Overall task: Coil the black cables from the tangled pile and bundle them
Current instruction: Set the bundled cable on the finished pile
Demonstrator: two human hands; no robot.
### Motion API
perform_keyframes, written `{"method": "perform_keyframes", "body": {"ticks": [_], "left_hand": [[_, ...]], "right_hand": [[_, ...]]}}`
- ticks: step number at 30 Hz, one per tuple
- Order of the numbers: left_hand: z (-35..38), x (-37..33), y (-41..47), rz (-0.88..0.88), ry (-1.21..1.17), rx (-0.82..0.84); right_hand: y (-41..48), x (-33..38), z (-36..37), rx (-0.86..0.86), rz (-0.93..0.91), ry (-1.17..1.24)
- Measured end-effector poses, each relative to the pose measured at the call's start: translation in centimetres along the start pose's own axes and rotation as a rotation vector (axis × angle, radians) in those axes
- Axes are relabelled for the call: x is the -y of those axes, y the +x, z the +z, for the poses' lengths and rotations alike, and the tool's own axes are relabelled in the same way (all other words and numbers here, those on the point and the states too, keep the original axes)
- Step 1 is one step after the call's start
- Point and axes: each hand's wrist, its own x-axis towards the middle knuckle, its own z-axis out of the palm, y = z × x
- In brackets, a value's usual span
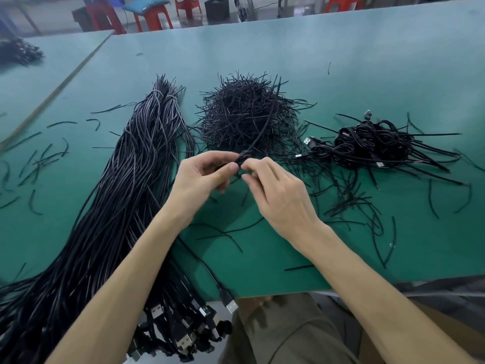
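Note:
My left hand (pixel 202 177) and my right hand (pixel 278 193) meet above the middle of the green table (pixel 341 61). Both pinch a small coiled black cable (pixel 242 157) between fingertips; a black strand runs up from it toward the far side. A long bundle of straight black cables (pixel 131 185) lies at the left, USB plugs (pixel 183 334) hanging over the near edge. A mound of short black ties (pixel 246 111) sits behind my hands. Coiled, tied cables (pixel 367 145) are heaped at the right.
Loose short black ties (pixel 354 206) are scattered across the table left and right of my hands. Another dark cable heap (pixel 18 52) rests at the far left. Red stools (pixel 152 19) stand beyond the table. My lap is below the near edge.

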Motion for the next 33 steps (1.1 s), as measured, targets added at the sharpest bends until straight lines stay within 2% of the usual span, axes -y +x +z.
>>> {"method": "perform_keyframes", "body": {"ticks": [3, 7, 12, 16, 21, 26, 33], "left_hand": [[0.4, -0.1, -0.2, 0.04, 0.062, -0.029], [0.5, -0.2, -0.2, 0.059, 0.119, 0.034], [0.5, -0.3, -0.3, 0.046, 0.04, 0.055], [0.7, -0.3, -0.2, 0.051, 0.031, 0.016], [1.6, 0.5, -0.5, 0.078, 0.32, 0.147], [1.0, 0.0, -0.1, 0.118, 0.339, 0.04], [0.2, 0.7, 0.0, 0.178, 0.909, -0.061]], "right_hand": [[0.1, -0.3, 0.4, -0.008, -0.018, -0.111], [-0.1, -0.9, 0.6, -0.074, -0.006, -0.31], [0.2, -1.5, 0.1, -0.098, -0.015, -0.335], [1.0, -2.4, -1.5, -0.081, 0.082, -0.356], [1.0, -4.8, -4.4, -0.155, 0.197, -0.361], [1.4, -6.2, -6.0, -0.291, 0.201, -0.301], [1.1, -6.6, -5.8, -0.285, 0.253, -0.363]]}}
